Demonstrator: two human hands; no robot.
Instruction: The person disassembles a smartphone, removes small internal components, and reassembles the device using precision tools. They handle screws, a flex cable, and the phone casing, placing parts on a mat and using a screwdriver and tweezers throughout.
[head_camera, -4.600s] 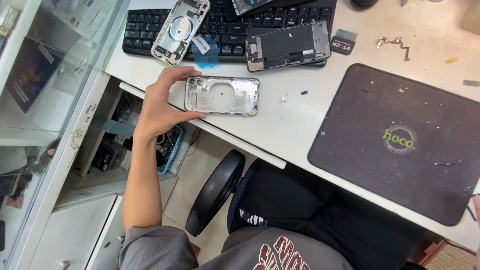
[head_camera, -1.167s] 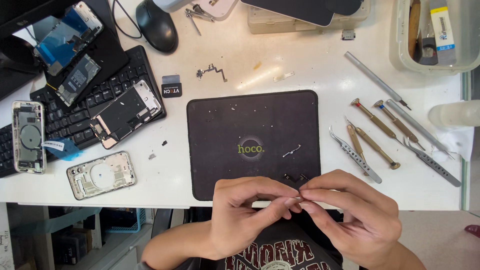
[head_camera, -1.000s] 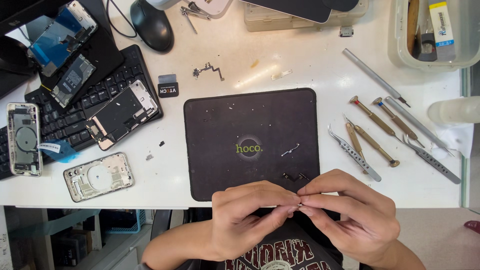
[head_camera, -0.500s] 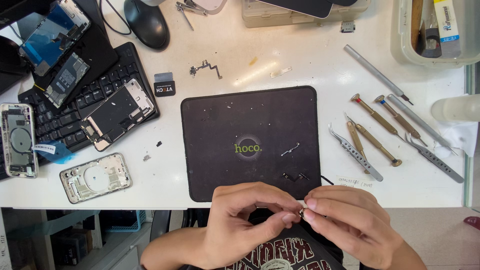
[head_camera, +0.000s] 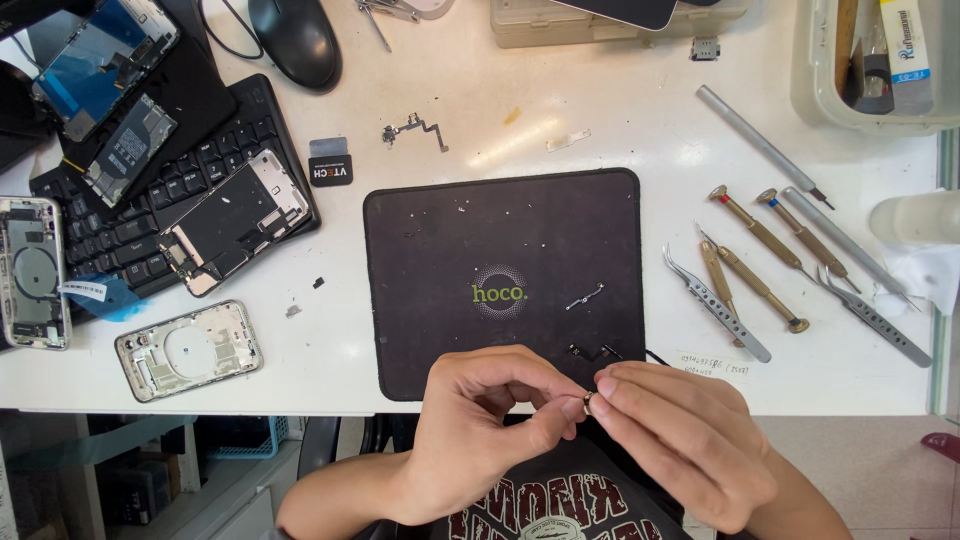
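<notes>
Two hands, left hand (head_camera: 480, 430) and right hand (head_camera: 680, 440), are pinching together on a tiny metallic part (head_camera: 589, 403); a clear plastic tub (head_camera: 815, 90) is holding tools.

The white desk (head_camera: 560, 110) was pretty cluttered. A black mat (head_camera: 500, 230) sat in the middle near the front edge, with a few tiny parts on it. Left of it lay a black keyboard (head_camera: 130, 215) with a gutted phone (head_camera: 235, 222) resting across it, and a bare phone frame (head_camera: 188, 350) sat on the desk just below. A mouse (head_camera: 296, 40) was up top, a small flex cable (head_camera: 415, 130) between it and the mat. Right of the mat were tweezers (head_camera: 715, 303), brass-handled screwdrivers (head_camera: 755, 230) and a long grey rod (head_camera: 760, 145), all laid side by side. A clear tub (head_camera: 815, 95) stood at the far right corner.
</notes>
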